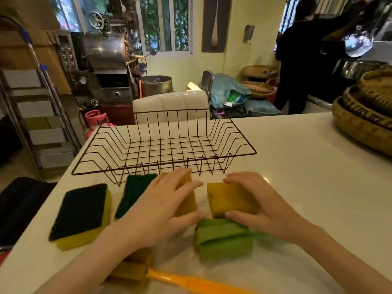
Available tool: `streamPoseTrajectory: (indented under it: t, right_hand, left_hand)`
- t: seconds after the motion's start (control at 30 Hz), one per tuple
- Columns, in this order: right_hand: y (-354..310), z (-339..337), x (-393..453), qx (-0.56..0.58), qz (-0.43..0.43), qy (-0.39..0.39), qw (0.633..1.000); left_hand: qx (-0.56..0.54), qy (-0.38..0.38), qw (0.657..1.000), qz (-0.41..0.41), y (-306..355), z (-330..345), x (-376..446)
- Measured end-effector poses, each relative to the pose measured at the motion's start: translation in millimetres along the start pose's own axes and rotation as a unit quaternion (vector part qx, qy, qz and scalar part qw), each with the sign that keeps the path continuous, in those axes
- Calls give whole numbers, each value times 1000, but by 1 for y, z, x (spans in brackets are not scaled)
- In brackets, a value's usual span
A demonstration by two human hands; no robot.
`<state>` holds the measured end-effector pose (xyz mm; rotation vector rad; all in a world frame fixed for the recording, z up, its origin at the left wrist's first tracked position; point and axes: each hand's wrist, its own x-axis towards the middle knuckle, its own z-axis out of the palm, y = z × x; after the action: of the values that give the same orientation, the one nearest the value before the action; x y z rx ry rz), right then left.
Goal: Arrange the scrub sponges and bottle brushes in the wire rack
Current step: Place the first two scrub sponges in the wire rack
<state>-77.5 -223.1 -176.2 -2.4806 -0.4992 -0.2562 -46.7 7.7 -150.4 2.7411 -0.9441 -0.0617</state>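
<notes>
An empty dark wire rack [163, 143] stands on the white counter [307, 177]. In front of it lie several scrub sponges in a row: one green side up at the left [81, 211], another green one [133, 192], and two yellow side up. My left hand [161, 204] rests on the yellow sponge [187, 200], fingers spread over it. My right hand [258, 206] grips the other yellow sponge [231, 198] between thumb and fingers. A green sponge bottle brush head [222, 238] lies just below my right hand. A yellow sponge brush with an orange handle [191, 282] lies nearest me, partly under my left forearm.
Stacked woven baskets [364, 115] sit at the counter's right edge. A dark cloth-like object [19, 204] lies off the left edge. Beyond the counter are a white chair [171, 102], a metal machine, a step ladder and a person in black.
</notes>
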Motion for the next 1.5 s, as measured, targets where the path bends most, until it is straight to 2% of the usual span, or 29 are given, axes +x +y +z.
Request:
streamPoseTrajectory:
  t: [0.1,0.23,0.4,0.57,0.63,0.7,0.8,0.87,1.1,1.33,1.4,1.5]
  right_hand:
    - [2,3,3,-9,-2,4,1000]
    - [3,5,4,7,26,-40,999]
    - [-2,-4,12,-3,43,-103,994]
    - [-3,-11,24,-43,30,-125,991]
    - [-4,-14,29,-26,29,-111,993]
    - [-6,-18,32,41,66,-78,994]
    - [-6,-22,32,185,139,-58,971]
    - [-4,-20,30,230,176,-46,956]
    - [15,-12,31,241,288,5,927]
    - [22,-14,29,203,266,124,934]
    - [20,-16,29,207,257,122,936]
    - [14,-14,27,185,239,74,950]
  left_hand:
    - [16,-11,1000,-4,-5,5,2]
    - [47,-37,998,3,-12,11,1]
    - [71,-15,997,29,-14,15,3]
    - [80,-12,996,38,-15,17,3]
    - [78,-10,996,41,-16,17,4]
    - [69,-6,997,46,-16,16,4]
    - [41,-13,998,52,-15,14,2]
    - [17,-6,998,61,-13,14,0]
    - [-10,17,998,67,-11,12,-1]
    - [-46,52,995,73,-10,11,-3]
    - [-61,67,994,63,-11,11,-3]
    - [-156,133,978,47,-11,6,-1]
